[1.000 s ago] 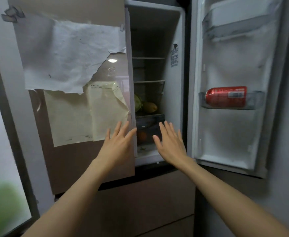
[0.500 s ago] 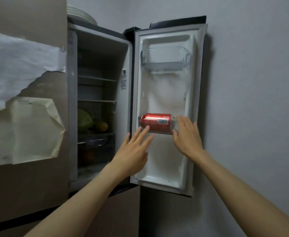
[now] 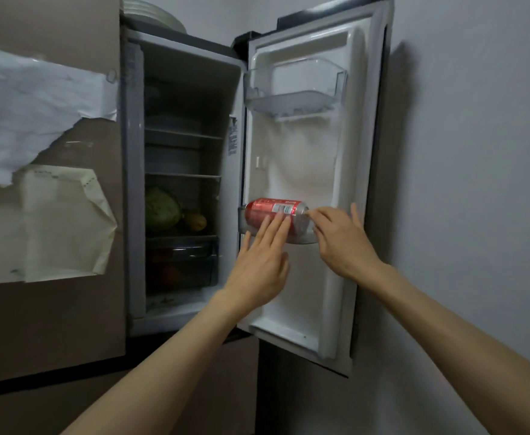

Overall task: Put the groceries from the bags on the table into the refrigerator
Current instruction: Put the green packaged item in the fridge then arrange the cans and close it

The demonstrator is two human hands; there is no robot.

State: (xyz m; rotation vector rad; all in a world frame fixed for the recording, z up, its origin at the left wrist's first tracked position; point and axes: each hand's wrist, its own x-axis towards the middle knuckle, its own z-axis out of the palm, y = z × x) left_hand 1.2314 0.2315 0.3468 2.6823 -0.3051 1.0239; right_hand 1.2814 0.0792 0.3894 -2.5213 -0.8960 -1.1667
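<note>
Both hands have closed in on the red can [image 3: 274,215] since half a second ago: left hand [image 3: 262,262] was below it, now its straight fingers lie across the can's front; right hand [image 3: 342,240] has slid from the bin's right end onto the can's right end. Can hasn't moved, lying on its side in the clear lower door bin [image 3: 248,226] of the open fridge door [image 3: 345,277]. Left hand: fingers straight and together, flat on can and bin front, no grip. Right hand: fingers loosely spread, fingertips at the can's silver end; can't tell if they pinch it or just touch. Upper door bin [image 3: 292,89] sits near the door's top edge. Inside the fridge compartment [image 3: 182,98]: green round vegetable [image 3: 161,208] and a yellow fruit [image 3: 196,221] beside it on the lowest shelf, crisper drawer [image 3: 182,262] under them. Torn white paper [image 3: 34,111] and a creased yellowish sheet [image 3: 66,224] are stuck on the closed left door. Plates [image 3: 157,17] are stacked on the fridge top.
</note>
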